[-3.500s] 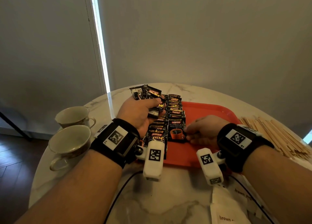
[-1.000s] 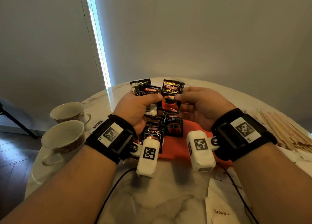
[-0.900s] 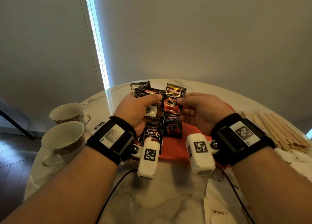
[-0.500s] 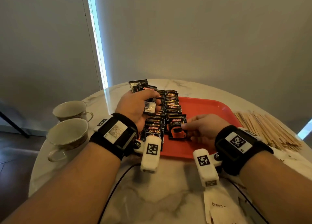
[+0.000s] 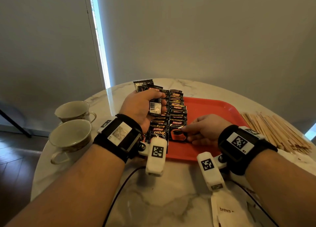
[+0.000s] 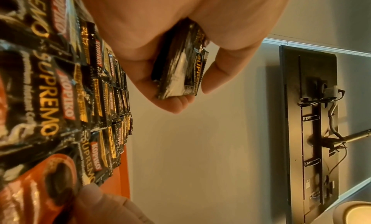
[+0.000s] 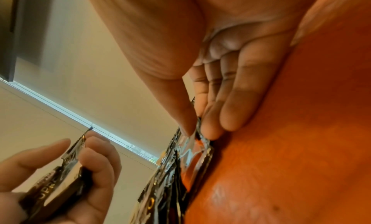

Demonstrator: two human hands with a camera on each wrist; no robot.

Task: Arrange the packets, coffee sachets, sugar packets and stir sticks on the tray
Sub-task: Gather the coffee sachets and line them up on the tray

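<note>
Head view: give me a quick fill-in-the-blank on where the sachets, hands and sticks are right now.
1. The left hand holds a stack of coffee sachets in its ____.
2. The right hand pinches the nearest sachet, which lies on the ____ tray.
3. The wooden stir sticks lie on the table to the tray's ____.

Missing words: grip; red; right

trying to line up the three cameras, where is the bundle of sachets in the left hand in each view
Head: bundle of sachets left of centre, gripped by the left hand over the rows.
Left wrist: upper centre, seen edge-on between the fingers.
Right wrist: bottom left.
Shared landmark: the red tray.
</note>
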